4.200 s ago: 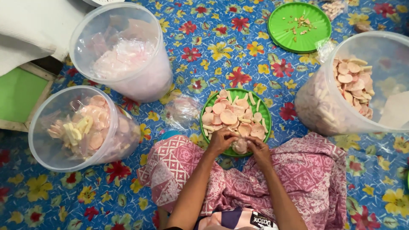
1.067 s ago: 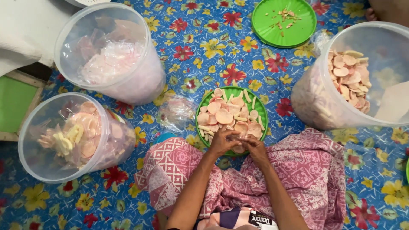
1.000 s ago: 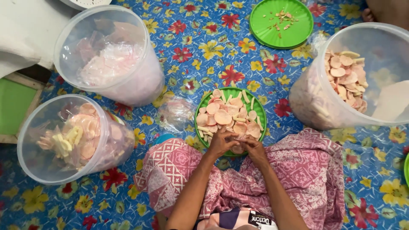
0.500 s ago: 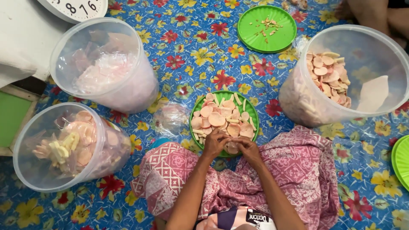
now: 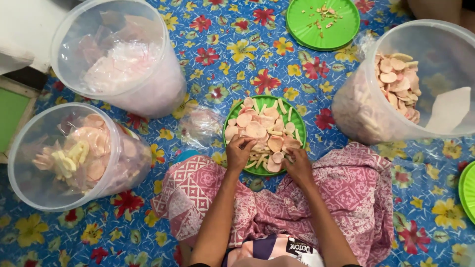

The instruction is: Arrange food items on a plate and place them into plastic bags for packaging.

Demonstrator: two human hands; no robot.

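Both forearms are extended forward over a pink patterned cloth (image 5: 356, 198), the left hand (image 5: 239, 153) pinched on a chip and the right hand (image 5: 298, 168) curled, its grip not discernible, at the near rim of the green plate (image 5: 298, 121) heaped with pale pink chips (image 5: 262, 131), clear tubs (image 5: 118, 54) ranged beyond.

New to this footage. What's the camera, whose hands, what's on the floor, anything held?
One view only: a camera worn on a person's head, looking down at their lap and two bare hands. No machine here. On a blue flowered mat sits a green plate heaped with pale pink chips. The left hand and right hand rest on the plate's near edge, fingers in the chips; what each pinches is too small to tell. Three clear tubs holding chips or bags stand around, plus a second green plate with crumbs.
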